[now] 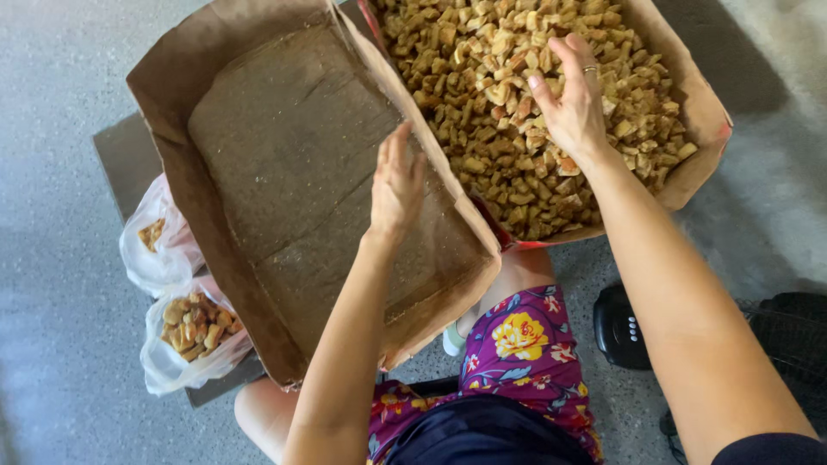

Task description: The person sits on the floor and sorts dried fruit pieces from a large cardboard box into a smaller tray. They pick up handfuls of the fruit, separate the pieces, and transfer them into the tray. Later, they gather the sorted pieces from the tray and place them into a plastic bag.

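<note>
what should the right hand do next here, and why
Probably close the right hand on a handful of the fried pieces: it rests open on the full tray, while the paper-lined tray under the open left hand holds nothing.

Left hand open, fingers straight above an empty paper-lined tray, right hand spread palm-down over a second lined tray heaped with golden fried pieces, two clear bags of the same pieces at the left, grey floor, floral shorts below.
</note>
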